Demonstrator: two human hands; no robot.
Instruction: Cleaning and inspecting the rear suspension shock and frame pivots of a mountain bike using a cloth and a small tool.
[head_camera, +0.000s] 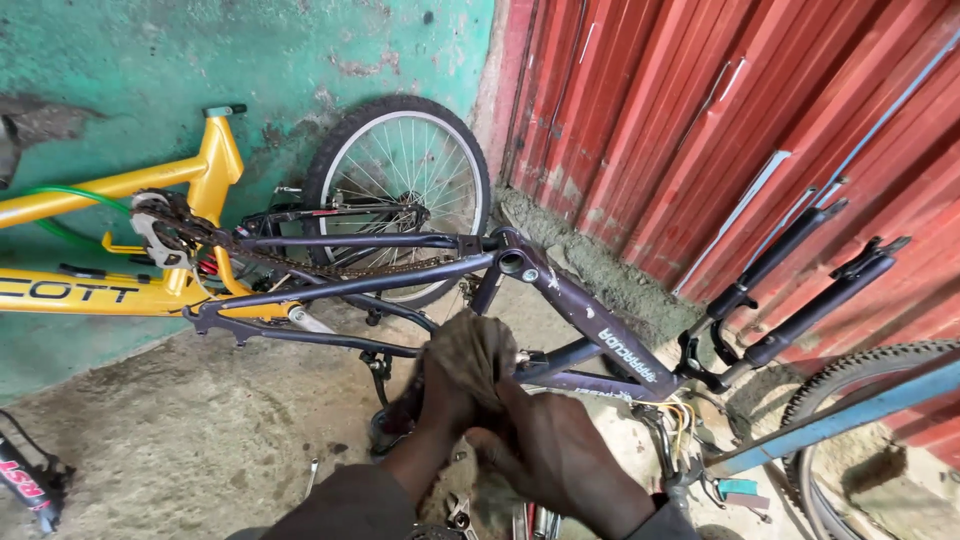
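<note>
A dark purple bicycle frame lies upside down across the middle of the head view, its black fork legs pointing up to the right. My left hand grips a dirty brown rag pressed against the frame's lower tube near the bottom bracket. My right hand is beside it, fingers curled and touching the rag's lower edge. A rusty chain runs along the frame's rear stays.
A yellow bicycle frame leans on the green wall at left. A spoked wheel stands behind. Red corrugated metal fills the right. A blue frame tube and tyre sit at lower right. Small tools lie on the concrete.
</note>
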